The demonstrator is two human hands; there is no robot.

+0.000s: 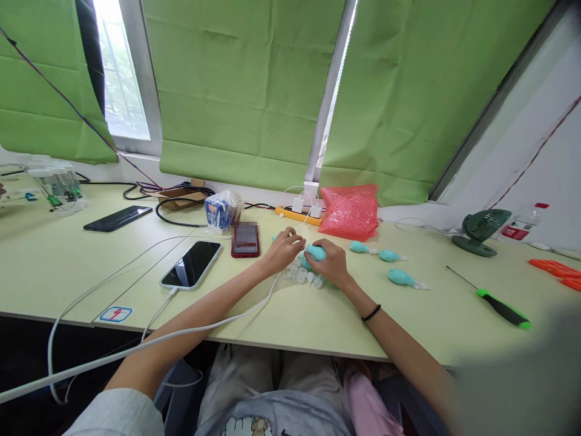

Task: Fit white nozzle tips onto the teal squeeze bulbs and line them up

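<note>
My right hand (332, 261) is closed around a teal squeeze bulb (316, 253) just above the table. My left hand (282, 249) meets it from the left, its fingers pinched at the bulb's clear tip; the fingertips hide most of that small part. Beneath both hands lies a small pile of clear plastic pieces (302, 276), with more teal showing among them. Off to the right of my right hand rest three teal bulbs with clear tips: one at the back (358, 246), another beside it (389, 255), and a nearer one (400, 277).
A white cable crosses over my left forearm. Left of my hands are a white-edged phone (192, 265), a red-cased phone (246, 240) and a tissue pack (218, 213). Behind lie a red bubble-wrap bag (349, 212) and power strip (298, 215). Rightward are a screwdriver (502, 309) and green fan (483, 229).
</note>
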